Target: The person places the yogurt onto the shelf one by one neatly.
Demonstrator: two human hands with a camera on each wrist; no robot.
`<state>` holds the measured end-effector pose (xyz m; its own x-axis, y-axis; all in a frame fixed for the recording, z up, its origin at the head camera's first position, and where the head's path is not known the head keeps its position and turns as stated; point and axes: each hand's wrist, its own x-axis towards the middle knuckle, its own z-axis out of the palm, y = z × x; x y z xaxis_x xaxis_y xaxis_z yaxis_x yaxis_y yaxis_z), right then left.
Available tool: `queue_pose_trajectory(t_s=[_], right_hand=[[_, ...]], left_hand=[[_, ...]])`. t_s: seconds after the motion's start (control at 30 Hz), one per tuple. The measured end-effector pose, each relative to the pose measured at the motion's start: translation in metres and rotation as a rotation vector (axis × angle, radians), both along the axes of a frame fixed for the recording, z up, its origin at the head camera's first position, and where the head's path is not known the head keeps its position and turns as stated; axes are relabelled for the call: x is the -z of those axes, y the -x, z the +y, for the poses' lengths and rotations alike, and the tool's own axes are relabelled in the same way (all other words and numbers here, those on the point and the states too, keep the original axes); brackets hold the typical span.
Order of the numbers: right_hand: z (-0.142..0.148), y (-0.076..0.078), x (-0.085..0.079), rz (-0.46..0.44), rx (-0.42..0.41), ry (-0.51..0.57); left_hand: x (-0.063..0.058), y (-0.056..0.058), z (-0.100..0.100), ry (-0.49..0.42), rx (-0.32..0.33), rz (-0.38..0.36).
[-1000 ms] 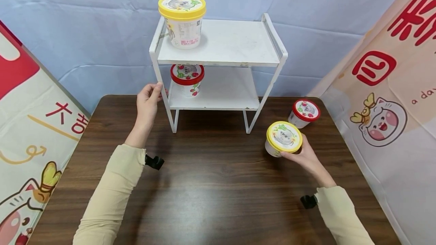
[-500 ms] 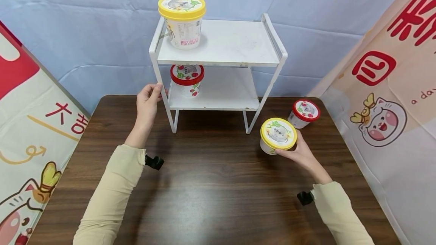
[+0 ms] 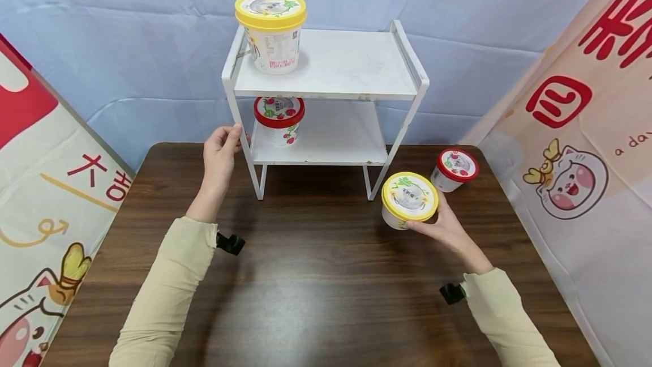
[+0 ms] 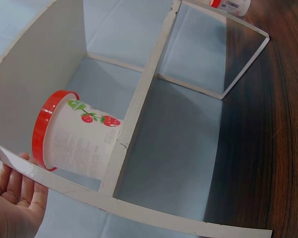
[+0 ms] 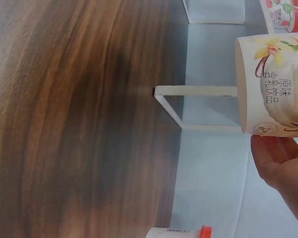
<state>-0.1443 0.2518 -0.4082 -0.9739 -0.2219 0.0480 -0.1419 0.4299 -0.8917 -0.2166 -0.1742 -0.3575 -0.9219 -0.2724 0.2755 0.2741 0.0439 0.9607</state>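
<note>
My left hand (image 3: 221,152) grips the left front leg of a white two-tier shelf rack (image 3: 331,96); the left wrist view shows its fingers (image 4: 21,186) curled behind the post. In my right hand (image 3: 442,225) is a white paper tub (image 5: 275,87) with a yellow lid (image 3: 410,196), held by its side above the table, right of the rack's front leg. Another yellow-lidded tub (image 3: 271,33) stands at the left of the top shelf. Below it, on the lower shelf, is a red-lidded tub (image 4: 82,136) with strawberries printed on it.
A second red-lidded tub (image 3: 455,170) stands on the dark wooden table (image 3: 316,276) at the back right, just behind my right hand. Pale blue cloth (image 3: 168,44) hangs behind the rack, and printed banners (image 3: 565,146) flank both sides.
My right hand has carried the yellow-lidded tub a little to the left and away from me, closer to the rack. My left hand keeps its hold on the rack leg.
</note>
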Motion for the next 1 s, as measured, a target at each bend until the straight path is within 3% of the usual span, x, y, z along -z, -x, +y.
queue_pose_trajectory(t_s=[0.5,1.0], right_hand=[[-0.015,-0.005,-0.018,0.061,0.006,-0.040],[-0.027,-0.011,-0.034,0.154,0.081,-0.075]], left_hand=[[-0.001,-0.001,0.000,0.001,-0.008,-0.005],[-0.001,-0.001,0.001,-0.006,-0.003,-0.007]])
